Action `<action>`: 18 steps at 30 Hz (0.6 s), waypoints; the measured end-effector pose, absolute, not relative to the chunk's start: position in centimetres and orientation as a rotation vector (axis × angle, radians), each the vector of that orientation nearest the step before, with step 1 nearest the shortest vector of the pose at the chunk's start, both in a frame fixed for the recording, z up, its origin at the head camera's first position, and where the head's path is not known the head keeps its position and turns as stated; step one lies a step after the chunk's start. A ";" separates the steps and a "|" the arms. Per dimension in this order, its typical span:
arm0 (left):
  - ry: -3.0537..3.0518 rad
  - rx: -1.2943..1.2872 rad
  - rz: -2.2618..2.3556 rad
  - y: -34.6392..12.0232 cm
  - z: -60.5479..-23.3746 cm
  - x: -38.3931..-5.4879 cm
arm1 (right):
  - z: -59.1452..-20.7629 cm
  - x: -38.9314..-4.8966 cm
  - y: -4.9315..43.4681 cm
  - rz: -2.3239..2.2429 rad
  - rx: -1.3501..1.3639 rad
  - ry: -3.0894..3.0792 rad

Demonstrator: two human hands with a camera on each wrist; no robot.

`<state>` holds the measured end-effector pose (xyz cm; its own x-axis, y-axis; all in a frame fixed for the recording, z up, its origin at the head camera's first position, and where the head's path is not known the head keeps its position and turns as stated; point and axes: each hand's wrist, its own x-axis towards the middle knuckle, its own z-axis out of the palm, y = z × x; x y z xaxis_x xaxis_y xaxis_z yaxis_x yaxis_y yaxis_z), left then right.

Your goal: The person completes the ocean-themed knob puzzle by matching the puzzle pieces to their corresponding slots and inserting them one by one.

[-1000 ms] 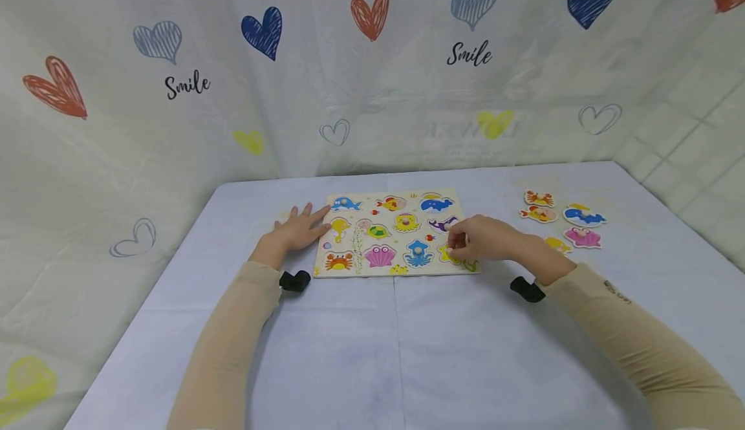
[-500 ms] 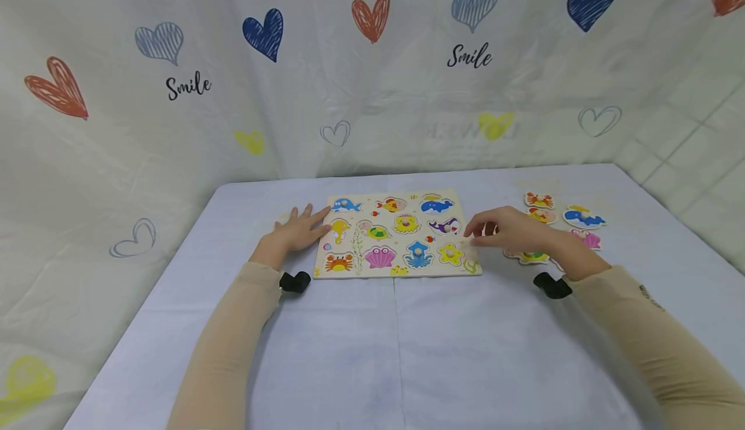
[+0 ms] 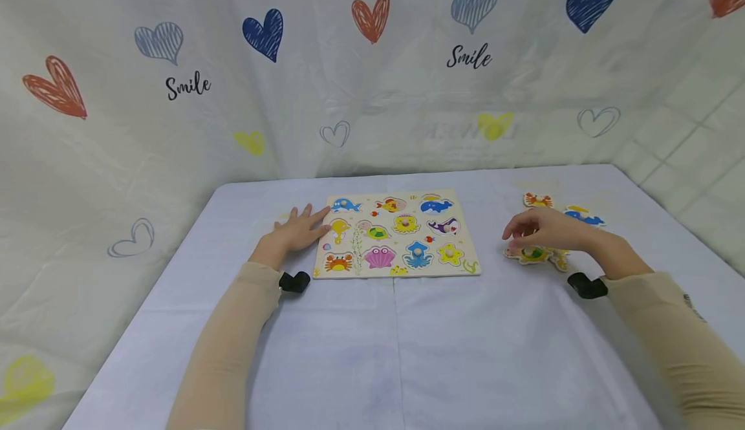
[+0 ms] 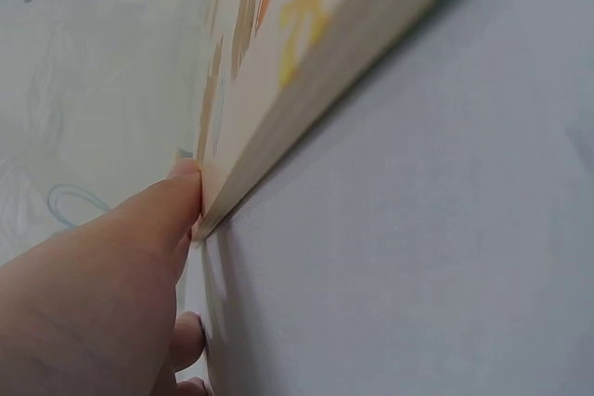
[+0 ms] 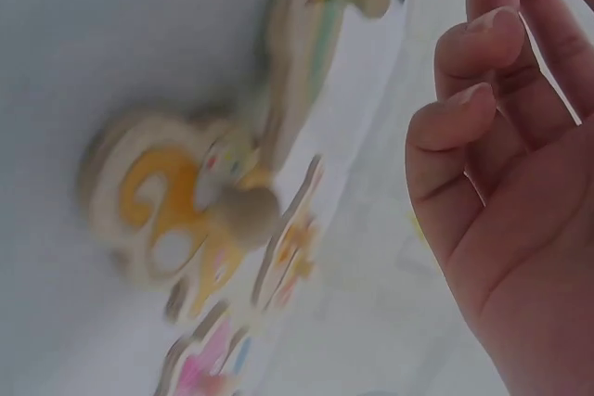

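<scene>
A wooden puzzle board (image 3: pixel 401 268) with sea-animal pictures lies flat on the table. My left hand (image 3: pixel 295 231) rests at its left side with fingers spread; in the left wrist view the thumb (image 4: pixel 162 206) touches the board's edge. My right hand (image 3: pixel 550 228) hovers over loose puzzle pieces at the right, fingers loosely bent and nothing seen between them. Nearest it is a turtle piece (image 3: pixel 533 255), with a yellow seahorse piece (image 3: pixel 561 260) beside it. Wooden knobs stand up on the turtle and seahorse pieces in the right wrist view, where the seahorse piece (image 5: pixel 167 201) looks blurred.
Behind my right hand lie a crab piece (image 3: pixel 538 200) and a blue whale piece (image 3: pixel 584 216). A pink piece (image 5: pixel 200 364) shows low in the right wrist view. A white curtain (image 3: pixel 372 94) with printed hearts hangs behind the table (image 3: pixel 337 352).
My right hand has moved right, from the star at the board's lower right corner to above the loose turtle piece. The left hand and the board have stayed in place.
</scene>
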<state>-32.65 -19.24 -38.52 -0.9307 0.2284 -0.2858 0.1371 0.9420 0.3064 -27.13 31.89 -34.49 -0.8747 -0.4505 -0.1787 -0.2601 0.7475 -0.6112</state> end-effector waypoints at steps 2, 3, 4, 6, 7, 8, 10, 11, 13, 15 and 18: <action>2.776 0.266 0.403 -19.2 -38.5 -32.6 | -34.7 -27.1 32.6 -0.850 -0.538 2.612; 2.776 0.265 0.401 -19.2 -38.5 -32.6 | -34.8 -27.2 33.0 -0.854 -0.539 2.601; 2.775 0.265 0.399 -19.2 -38.5 -32.6 | -34.9 -27.2 33.3 -0.853 -0.537 2.594; 2.775 0.266 0.399 -19.2 -38.6 -32.7 | -35.1 -27.2 34.0 -0.847 -0.519 2.584; 2.775 0.267 0.399 -19.2 -38.6 -32.7 | -35.2 -27.2 34.3 -0.850 -0.518 2.579; 2.775 0.268 0.399 -19.2 -38.5 -32.7 | -35.4 -27.2 34.6 -0.858 -0.516 2.574; 2.775 0.271 0.398 -19.2 -38.5 -32.7 | -35.6 -27.2 35.0 -0.852 -0.495 2.577; 2.774 0.272 0.399 -19.2 -38.6 -32.7 | -35.6 -27.2 35.1 -0.851 -0.486 2.576; 2.775 0.274 0.400 -19.3 -38.6 -32.7 | -35.7 -27.2 35.2 -0.846 -0.468 2.574; 2.776 0.275 0.400 -19.3 -38.7 -32.7 | -35.7 -27.1 35.3 -0.823 -0.446 2.581; 2.779 0.276 0.402 -19.3 -38.8 -32.8 | -35.6 -27.0 35.2 -0.798 -0.421 2.589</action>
